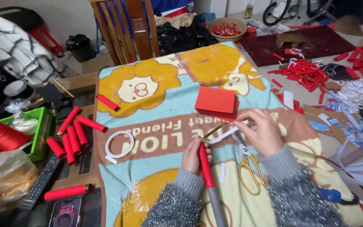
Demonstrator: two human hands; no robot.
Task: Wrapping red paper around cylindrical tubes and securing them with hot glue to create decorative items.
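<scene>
Across a lion-print blanket (156,105), the left hand (195,155) is gripping a red tube (206,168) while the right hand (263,132) is pinching white tape (227,132); pressing it flat seems next.

Scissors (248,166) on the blanket (160,105) between both hands, card stack (216,102) behind, tape ring (119,144) left.
</scene>
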